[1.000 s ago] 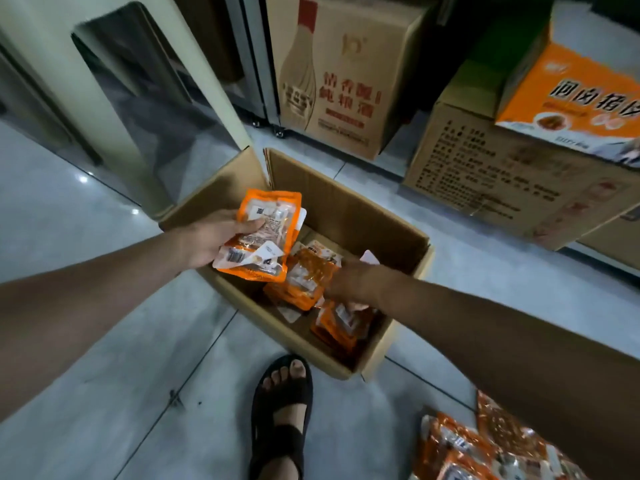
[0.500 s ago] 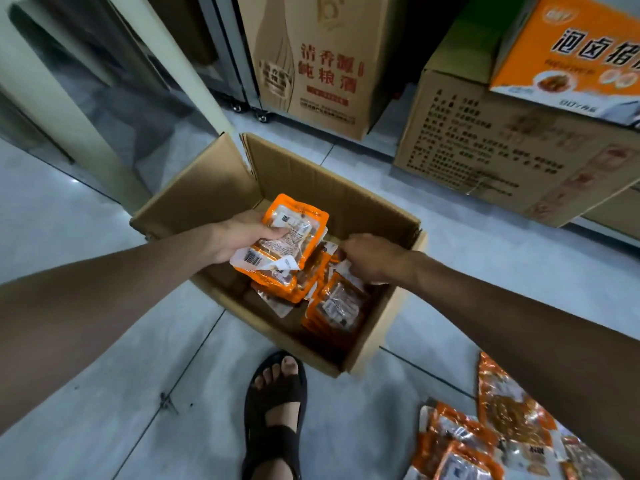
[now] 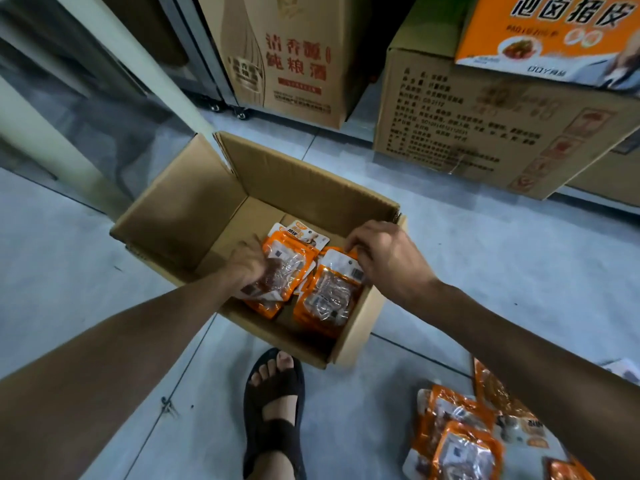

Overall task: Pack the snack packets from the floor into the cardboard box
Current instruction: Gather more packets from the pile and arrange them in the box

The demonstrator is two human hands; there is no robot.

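Observation:
An open cardboard box [image 3: 194, 209] stands on the grey tiled floor. Inside it lie several orange snack packets. My left hand [image 3: 247, 263] is down in the box, gripping a small stack of packets [image 3: 284, 268] on the left side. My right hand [image 3: 384, 252] pinches the top edge of another packet [image 3: 329, 299] that stands tilted against the box's right wall. More orange packets [image 3: 460, 441] lie in a loose pile on the floor at the lower right, partly hidden by my right forearm.
My sandalled foot [image 3: 273, 410] rests just in front of the box. Behind it stand a tall printed carton [image 3: 294, 60] and a large brown carton [image 3: 485, 133] with an orange box [image 3: 554, 32] on top. A pale door frame [image 3: 114, 64] runs along the left.
My left hand has lowered its stack of packets from above the rim down into the box. My right hand has shifted to the packet by the right wall. The view has tilted down.

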